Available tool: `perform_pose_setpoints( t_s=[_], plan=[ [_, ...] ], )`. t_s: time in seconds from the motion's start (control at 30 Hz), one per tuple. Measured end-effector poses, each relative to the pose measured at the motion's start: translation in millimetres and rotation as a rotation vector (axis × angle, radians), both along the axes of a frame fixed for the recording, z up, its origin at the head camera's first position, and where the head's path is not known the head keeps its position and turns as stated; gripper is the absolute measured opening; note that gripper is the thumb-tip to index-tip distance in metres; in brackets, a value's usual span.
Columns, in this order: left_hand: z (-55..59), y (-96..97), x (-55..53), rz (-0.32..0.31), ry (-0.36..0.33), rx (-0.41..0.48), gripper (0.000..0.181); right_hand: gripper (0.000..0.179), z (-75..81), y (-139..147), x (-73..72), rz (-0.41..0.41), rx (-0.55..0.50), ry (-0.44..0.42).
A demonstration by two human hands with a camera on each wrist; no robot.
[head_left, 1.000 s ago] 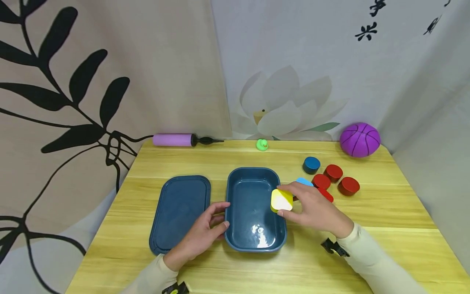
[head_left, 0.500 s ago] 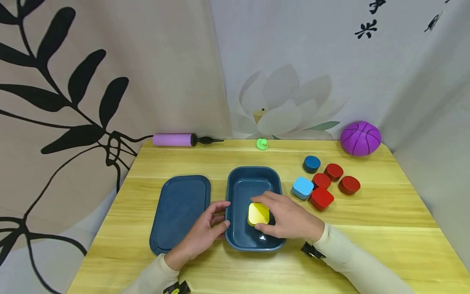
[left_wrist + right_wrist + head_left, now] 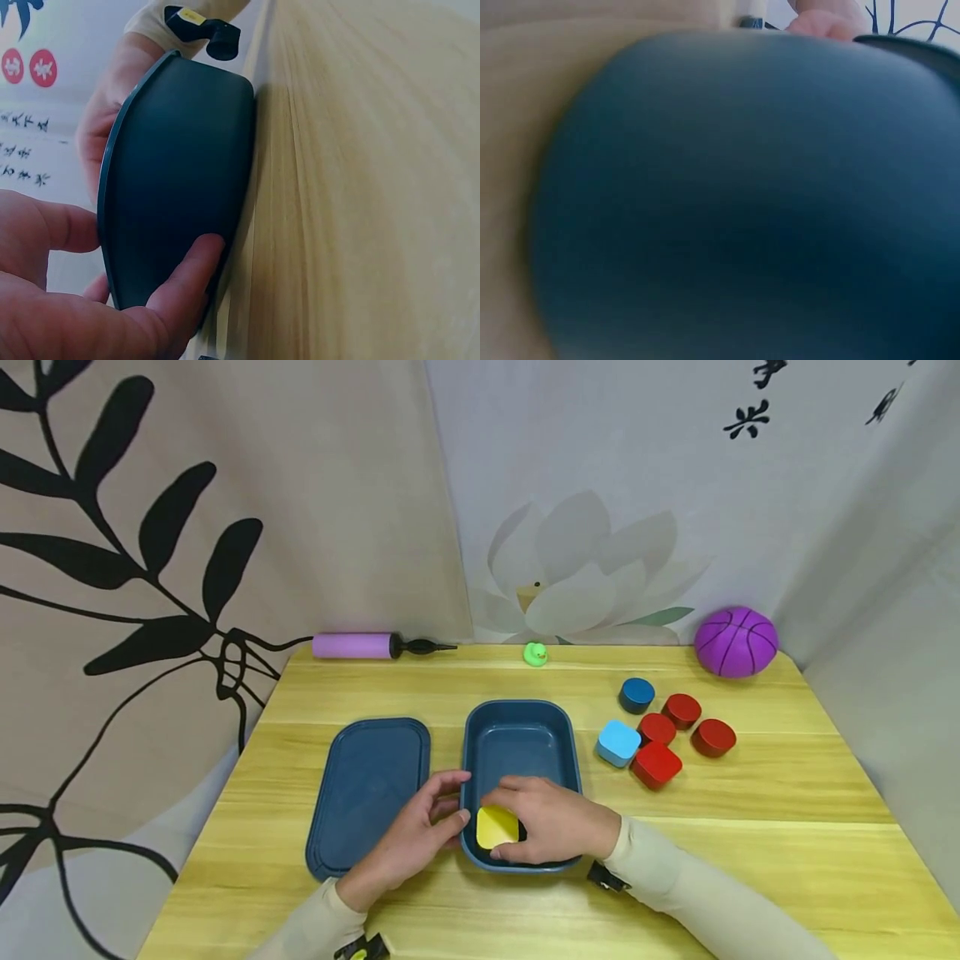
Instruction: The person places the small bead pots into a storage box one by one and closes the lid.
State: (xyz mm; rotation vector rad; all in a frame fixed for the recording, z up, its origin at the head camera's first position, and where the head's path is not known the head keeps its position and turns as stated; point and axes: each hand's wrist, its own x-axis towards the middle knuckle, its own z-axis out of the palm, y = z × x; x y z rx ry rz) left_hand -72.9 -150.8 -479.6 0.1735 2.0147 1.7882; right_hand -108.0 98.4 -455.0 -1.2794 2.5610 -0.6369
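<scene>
A yellow rounded-square block (image 3: 497, 828) is low inside the dark blue rectangular container (image 3: 519, 747), at its near left corner. My right hand (image 3: 555, 818) reaches in over the right side and pinches the block between thumb and fingers. Whether the block touches the bottom I cannot tell. At the container's left side, my left hand (image 3: 412, 828) rests its fingertips and thumb against the outer wall. The left wrist view has that wall (image 3: 180, 165) close up, with the left hand (image 3: 82, 300) touching it. Only the outer wall (image 3: 727, 195) fills the right wrist view, hiding the block.
Left of the container lies a matching flat lid (image 3: 367, 793). To the right are a light blue block (image 3: 618, 744), a red block (image 3: 657, 766), several red discs (image 3: 714, 738) and a blue disc (image 3: 637, 696). A purple pump (image 3: 352, 645), green duck (image 3: 536, 654) and purple ball (image 3: 737, 642) line the back.
My right hand has carried the yellow block from above the container's right rim leftward, toward me and down into it. The light blue and red blocks came into full view. My left hand stayed put.
</scene>
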Motion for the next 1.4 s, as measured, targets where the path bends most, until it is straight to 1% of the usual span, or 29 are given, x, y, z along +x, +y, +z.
perform_pose_setpoints(
  t_s=[0.2,0.37,0.43,0.53,0.67,0.87,1.2,1.37,1.4],
  plan=[
    [-0.5,0.7,-0.2,-0.017,0.007,0.007,0.052,0.054,-3.4,-5,0.4,0.039,-0.005,-0.022],
    [-0.1,0.7,-0.7,-0.025,0.008,0.012,0.053,0.05,-4.2,-6,-0.2,0.069,-0.025,-0.06],
    [-0.2,0.6,-0.5,-0.025,0.01,0.013,0.053,0.05,-4.3,-5,-0.9,0.072,-0.031,-0.067],
    [-0.3,1.0,-0.6,-0.019,0.006,0.012,0.053,0.052,-1.7,0,-3.5,0.059,-0.047,-0.056],
    [0.1,2.0,-0.7,-0.012,-0.001,0.01,0.052,0.052,5.4,11,-10.6,-0.004,-0.104,-0.039],
    [-1.0,2.2,0.1,0.006,-0.002,-0.001,0.052,0.049,18.1,37,-19.4,-0.136,-0.179,-0.012],
    [-1.8,1.7,1.5,0.024,-0.012,-0.007,0.053,0.045,23.4,90,-38.0,-0.336,-0.29,0.104],
    [-1.3,2.0,1.1,0.026,-0.012,-0.01,0.052,0.042,23.9,122,-46.5,-0.43,-0.301,0.175],
    [-1.0,1.9,1.1,0.027,-0.012,-0.011,0.052,0.042,23.7,127,-47.4,-0.447,-0.301,0.179]
  ],
)
